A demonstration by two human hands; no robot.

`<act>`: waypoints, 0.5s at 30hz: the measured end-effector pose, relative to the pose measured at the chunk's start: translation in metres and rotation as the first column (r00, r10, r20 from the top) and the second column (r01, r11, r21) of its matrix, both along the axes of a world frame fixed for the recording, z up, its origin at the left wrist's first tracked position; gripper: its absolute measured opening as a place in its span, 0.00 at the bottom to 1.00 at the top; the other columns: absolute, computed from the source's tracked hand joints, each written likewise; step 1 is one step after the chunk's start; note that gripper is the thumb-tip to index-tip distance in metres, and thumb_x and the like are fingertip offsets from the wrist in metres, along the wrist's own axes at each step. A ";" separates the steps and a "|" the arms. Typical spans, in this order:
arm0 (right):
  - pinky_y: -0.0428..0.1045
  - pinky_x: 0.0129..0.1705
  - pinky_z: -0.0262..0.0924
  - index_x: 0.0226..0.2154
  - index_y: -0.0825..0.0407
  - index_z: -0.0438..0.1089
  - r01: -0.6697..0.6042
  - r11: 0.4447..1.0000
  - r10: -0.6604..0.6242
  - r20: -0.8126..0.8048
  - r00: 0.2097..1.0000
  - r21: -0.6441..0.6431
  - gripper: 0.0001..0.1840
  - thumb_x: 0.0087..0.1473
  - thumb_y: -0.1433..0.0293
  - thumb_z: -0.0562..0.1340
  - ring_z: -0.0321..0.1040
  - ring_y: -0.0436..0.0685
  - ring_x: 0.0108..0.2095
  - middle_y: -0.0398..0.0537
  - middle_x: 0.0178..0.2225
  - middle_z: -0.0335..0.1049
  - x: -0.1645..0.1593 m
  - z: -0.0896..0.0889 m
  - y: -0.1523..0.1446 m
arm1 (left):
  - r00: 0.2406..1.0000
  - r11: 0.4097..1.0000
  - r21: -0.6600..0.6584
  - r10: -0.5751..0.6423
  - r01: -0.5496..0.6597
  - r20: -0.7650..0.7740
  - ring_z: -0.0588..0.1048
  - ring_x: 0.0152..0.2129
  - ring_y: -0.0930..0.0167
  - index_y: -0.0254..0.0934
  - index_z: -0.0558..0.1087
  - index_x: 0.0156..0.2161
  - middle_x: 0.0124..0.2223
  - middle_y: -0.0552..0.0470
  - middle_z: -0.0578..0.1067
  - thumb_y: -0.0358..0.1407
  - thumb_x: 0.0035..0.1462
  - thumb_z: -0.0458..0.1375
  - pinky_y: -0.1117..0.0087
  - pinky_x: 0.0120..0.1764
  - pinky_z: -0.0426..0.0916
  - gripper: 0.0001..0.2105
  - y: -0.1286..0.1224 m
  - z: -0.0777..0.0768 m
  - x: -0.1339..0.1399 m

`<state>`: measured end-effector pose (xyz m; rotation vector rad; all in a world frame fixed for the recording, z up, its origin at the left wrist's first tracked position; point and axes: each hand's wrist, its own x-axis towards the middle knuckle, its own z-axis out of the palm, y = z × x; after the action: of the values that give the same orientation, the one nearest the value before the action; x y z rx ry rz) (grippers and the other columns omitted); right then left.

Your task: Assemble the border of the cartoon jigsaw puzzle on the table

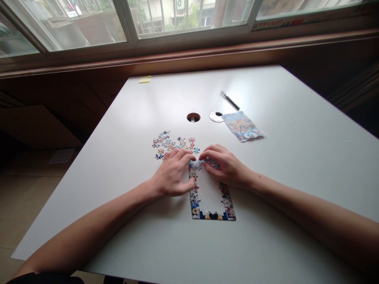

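Note:
A rectangular jigsaw puzzle border [227, 199], joined from small colourful pieces around a bare middle, lies on the white table [142, 244]. My left hand [176, 173] rests at its upper left corner, thumb spread from the fingers; the thumb touches the left side and the index fingertip the top edge. My right hand [225, 163] covers the upper right part, its index finger and thumb closed around the top strip of pieces. Part of that strip is hidden by the right hand. Just beyond my left hand lie loose puzzle pieces [167, 144].
A crumpled printed picture sheet [244, 126] lies beyond my right hand, with a dark pen [230, 100] farther back. Near it are a round silver grommet cover [216, 116] and a round hole [193, 117] in the tabletop. A yellow sticky note [145, 79] marks the far edge.

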<state>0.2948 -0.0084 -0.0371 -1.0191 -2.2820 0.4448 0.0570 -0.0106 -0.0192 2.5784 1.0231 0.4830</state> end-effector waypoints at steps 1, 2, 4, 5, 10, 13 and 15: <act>0.57 0.49 0.64 0.41 0.49 0.70 0.002 1.000 -0.002 -0.002 1.000 -0.003 0.10 0.57 0.75 0.60 0.66 0.59 0.43 0.51 0.40 0.70 0.000 0.000 0.000 | 1.000 1.000 -0.002 -0.012 0.012 -0.013 0.65 0.53 0.57 0.40 0.64 0.55 0.57 0.44 0.69 0.42 0.52 0.60 0.53 0.56 0.59 0.25 0.000 0.001 -0.001; 0.57 0.49 0.64 0.42 0.49 0.71 0.005 1.000 -0.005 -0.003 1.000 -0.005 0.10 0.57 0.75 0.60 0.66 0.59 0.43 0.51 0.40 0.71 0.000 -0.001 0.000 | 0.999 1.000 0.001 -0.027 0.027 -0.031 0.64 0.54 0.56 0.39 0.63 0.57 0.58 0.43 0.68 0.44 0.52 0.61 0.52 0.56 0.59 0.28 0.000 0.002 -0.002; 0.57 0.49 0.64 0.42 0.49 0.71 0.011 1.000 -0.011 0.003 1.000 -0.006 0.10 0.58 0.74 0.60 0.66 0.60 0.43 0.51 0.41 0.71 0.000 -0.002 0.001 | 0.996 0.998 0.016 -0.057 0.058 -0.070 0.63 0.55 0.54 0.39 0.61 0.59 0.59 0.41 0.66 0.48 0.51 0.61 0.51 0.55 0.59 0.32 0.000 0.006 -0.004; 0.58 0.49 0.63 0.42 0.48 0.71 0.014 1.000 -0.014 0.007 1.000 -0.003 0.10 0.58 0.73 0.60 0.66 0.60 0.43 0.51 0.40 0.71 0.000 -0.002 0.001 | 0.994 0.997 0.027 -0.070 0.072 -0.089 0.63 0.55 0.54 0.39 0.61 0.60 0.59 0.41 0.66 0.50 0.52 0.61 0.51 0.55 0.59 0.33 -0.001 0.008 -0.005; 0.58 0.49 0.63 0.43 0.48 0.72 0.023 1.000 -0.023 0.036 0.999 -0.006 0.09 0.58 0.71 0.61 0.66 0.60 0.41 0.52 0.40 0.70 -0.001 -0.002 0.000 | 0.976 0.992 0.076 -0.086 0.103 -0.199 0.64 0.55 0.53 0.38 0.62 0.60 0.58 0.40 0.67 0.54 0.55 0.59 0.52 0.54 0.57 0.33 -0.003 0.020 -0.008; 0.58 0.49 0.62 0.42 0.49 0.73 0.037 0.999 -0.036 0.050 0.998 -0.015 0.08 0.58 0.70 0.61 0.66 0.60 0.41 0.51 0.39 0.70 -0.002 0.000 0.000 | 0.966 0.993 0.070 -0.080 0.100 -0.245 0.65 0.53 0.53 0.38 0.63 0.59 0.56 0.40 0.69 0.57 0.56 0.58 0.53 0.53 0.57 0.33 -0.002 0.023 -0.008; 0.58 0.50 0.61 0.41 0.49 0.73 0.046 0.999 -0.044 0.056 0.997 -0.023 0.08 0.59 0.69 0.62 0.66 0.60 0.41 0.51 0.39 0.70 -0.003 0.000 0.000 | 0.961 0.993 0.062 -0.078 0.098 -0.265 0.66 0.52 0.54 0.38 0.64 0.58 0.55 0.40 0.69 0.58 0.56 0.57 0.53 0.53 0.56 0.33 -0.002 0.023 -0.009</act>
<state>0.2921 -0.0082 -0.0372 -1.1055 -2.3029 0.4313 0.0484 -0.0131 0.0039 2.7954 0.9822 0.1606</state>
